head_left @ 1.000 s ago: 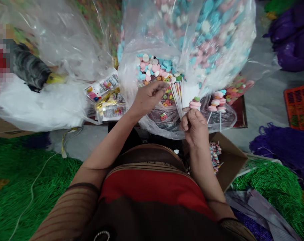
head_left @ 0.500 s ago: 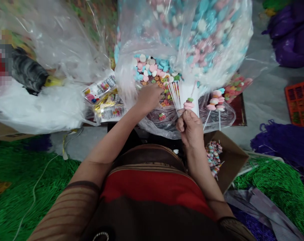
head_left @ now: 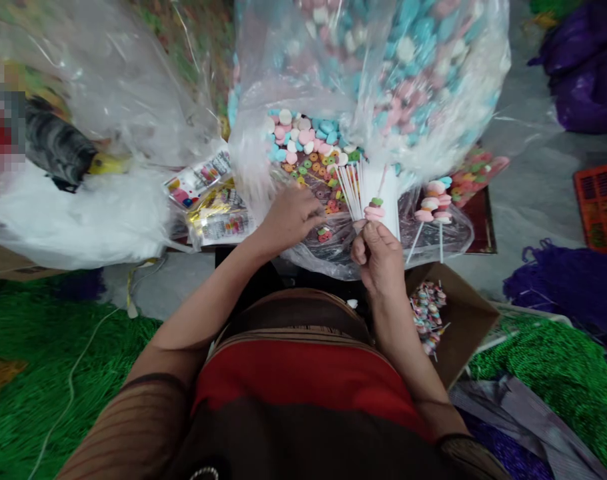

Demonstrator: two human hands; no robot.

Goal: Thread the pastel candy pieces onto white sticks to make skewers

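One skewer (head_left: 375, 207), just right of the sticks (head_left: 350, 189), points away from me in my right hand (head_left: 381, 253): thumb and forefinger pinching right below its sweets, one green piece (head_left: 377, 201) over the pink, other fingers curled under! Left of the sticks, my left hand (head_left: 296, 212) slants across, back up, fingers bent; can't tell whether they grip anything. Rings (head_left: 316, 165) beyond it, too many to count! Right of the sticks, two skewers (head_left: 434, 202) side by side; farther right and nearer me, one box (head_left: 466, 317).
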